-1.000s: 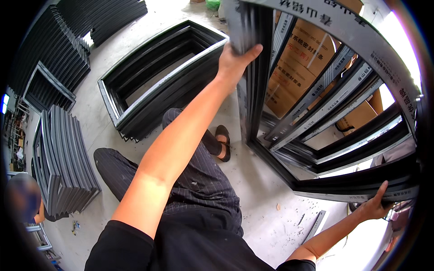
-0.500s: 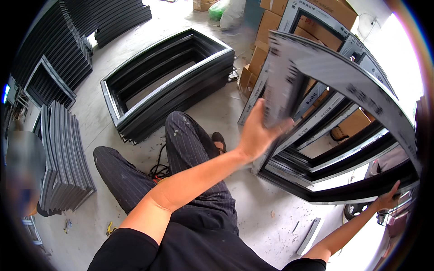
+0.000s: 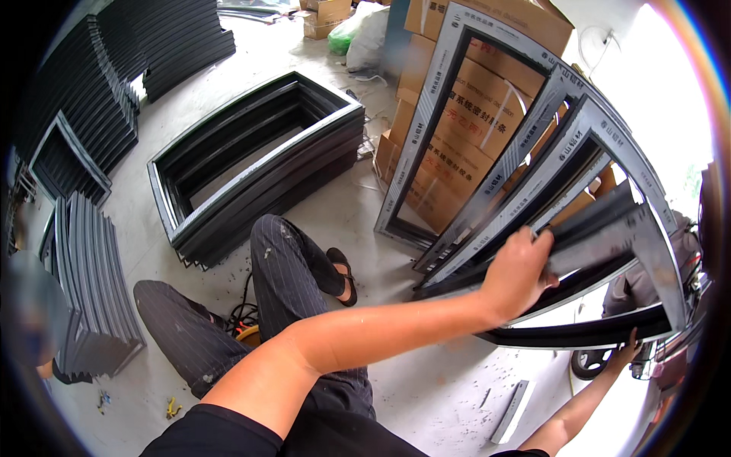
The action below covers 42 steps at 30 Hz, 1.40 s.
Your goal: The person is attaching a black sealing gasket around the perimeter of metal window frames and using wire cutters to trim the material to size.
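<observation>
My left hand (image 3: 518, 270) is closed around one side of a dark window frame (image 3: 601, 245) with a film-covered grey face. The frame stands tilted at my right, blurred a little by motion. Low at the far right, my right hand (image 3: 627, 352) grips the lower edge of the same frame; part of its fingers is behind the edge. Just beyond the held frame, another window frame (image 3: 582, 133) and a further film-covered frame (image 3: 409, 148) lean upright, side by side, against cardboard boxes (image 3: 472, 145).
A stack of black frames (image 3: 274, 206) lies on the floor ahead. More frames (image 3: 95, 282) stand at the left beside a person (image 3: 34, 305). Black profiles (image 3: 76, 99) are piled at the far left. Near me are yellow-handled pliers (image 3: 173, 409), a cable (image 3: 242, 314), a metal strip (image 3: 512, 411) and a wheel (image 3: 590, 364).
The held frame has swung right and down, toward the far right, uncovering the leaning frames and boxes. My left hand has moved right and lower with it; my right hand stays at the lower edge.
</observation>
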Tool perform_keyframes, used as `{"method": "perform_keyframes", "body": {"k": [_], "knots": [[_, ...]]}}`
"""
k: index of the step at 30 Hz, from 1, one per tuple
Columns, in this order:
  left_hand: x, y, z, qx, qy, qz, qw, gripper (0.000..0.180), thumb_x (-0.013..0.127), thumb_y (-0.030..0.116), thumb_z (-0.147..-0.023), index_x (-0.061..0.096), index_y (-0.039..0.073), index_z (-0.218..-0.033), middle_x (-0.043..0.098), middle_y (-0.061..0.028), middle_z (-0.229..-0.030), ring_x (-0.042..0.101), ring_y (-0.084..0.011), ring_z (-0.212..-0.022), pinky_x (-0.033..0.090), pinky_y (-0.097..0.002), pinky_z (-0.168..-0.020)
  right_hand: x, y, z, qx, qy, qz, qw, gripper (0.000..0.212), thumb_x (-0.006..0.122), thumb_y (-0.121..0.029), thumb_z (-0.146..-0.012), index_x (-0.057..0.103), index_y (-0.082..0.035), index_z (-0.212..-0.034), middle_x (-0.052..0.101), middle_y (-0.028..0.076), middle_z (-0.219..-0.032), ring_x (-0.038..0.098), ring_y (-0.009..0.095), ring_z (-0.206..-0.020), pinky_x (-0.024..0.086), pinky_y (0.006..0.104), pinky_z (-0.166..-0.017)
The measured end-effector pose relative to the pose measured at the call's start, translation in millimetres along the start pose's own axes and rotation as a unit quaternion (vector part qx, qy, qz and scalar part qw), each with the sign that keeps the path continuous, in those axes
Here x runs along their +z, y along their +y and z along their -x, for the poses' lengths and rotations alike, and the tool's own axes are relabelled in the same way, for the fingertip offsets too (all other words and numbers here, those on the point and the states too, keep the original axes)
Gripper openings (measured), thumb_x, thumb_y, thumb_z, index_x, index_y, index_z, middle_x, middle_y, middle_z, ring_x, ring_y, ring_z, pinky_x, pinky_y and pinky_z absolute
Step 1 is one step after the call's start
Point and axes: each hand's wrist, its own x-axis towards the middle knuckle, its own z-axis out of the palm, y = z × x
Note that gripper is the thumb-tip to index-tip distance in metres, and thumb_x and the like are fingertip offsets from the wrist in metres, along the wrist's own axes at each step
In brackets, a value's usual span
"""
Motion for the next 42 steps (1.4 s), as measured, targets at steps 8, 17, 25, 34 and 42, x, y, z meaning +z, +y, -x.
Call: {"method": "perform_keyframes", "body": {"k": [8, 17, 25, 34, 42], "knots": [[-50, -53, -37, -0.080, -0.043, -0.022, 0.996, 0.044, 0.076, 0.019, -0.073, 0.056, -0.002, -0.107, 0.058, -0.0196, -0.105, 0.058, -0.0367, -0.095, 0.046, -0.0381, -0.083, 90, 57, 6, -0.060, -0.062, 0.177, 0.981, 0.071, 0.073, -0.040, -0.079, 0.046, 0.001, -0.130, 0.055, 0.020, -0.123, 0.055, 0.031, -0.106, 0.043, 0.0383, -0.095], [-392, -112, 115, -0.243, 0.205, -0.167, 0.933, 0.020, 0.062, 0.019, -0.090, 0.061, 0.004, -0.103, 0.062, -0.0023, -0.095, 0.058, -0.0101, -0.090, 0.048, -0.0256, -0.078, 285, 92, 454, 0.252, -0.327, 0.001, 0.911, 0.021, 0.060, -0.004, -0.087, 0.060, 0.000, -0.108, 0.063, 0.006, -0.094, 0.060, 0.012, -0.075, 0.049, 0.0210, -0.063], [-562, -117, 255, -0.333, 0.418, -0.127, 0.835, 0.021, 0.057, 0.024, -0.094, 0.061, 0.006, -0.102, 0.064, -0.0018, -0.097, 0.059, -0.0106, -0.094, 0.045, -0.0264, -0.083, 479, -229, 596, -0.160, -0.590, -0.102, 0.785, 0.018, 0.053, 0.000, -0.092, 0.060, 0.006, -0.108, 0.064, 0.010, -0.094, 0.061, 0.014, -0.082, 0.052, 0.0248, -0.077], [-621, -192, 336, -0.505, 0.370, -0.046, 0.778, 0.025, 0.058, 0.025, -0.093, 0.060, 0.002, -0.101, 0.064, -0.0044, -0.093, 0.057, -0.0118, -0.088, 0.046, -0.0284, -0.082, 595, -151, 860, -0.333, -0.916, 0.169, 0.144, 0.023, 0.064, -0.020, -0.081, 0.065, -0.006, -0.099, 0.065, 0.015, -0.091, 0.064, 0.029, -0.081, 0.051, 0.0361, -0.074], [-670, -188, 343, -0.548, 0.404, -0.041, 0.731, 0.025, 0.060, 0.020, -0.092, 0.058, -0.001, -0.104, 0.062, -0.0057, -0.099, 0.058, -0.0136, -0.096, 0.045, -0.0276, -0.089, 482, 93, 1073, -0.179, -0.962, 0.205, 0.019, 0.031, 0.068, -0.029, -0.073, 0.067, -0.006, -0.094, 0.067, 0.015, -0.094, 0.063, 0.033, -0.089, 0.050, 0.0417, -0.077]]}}
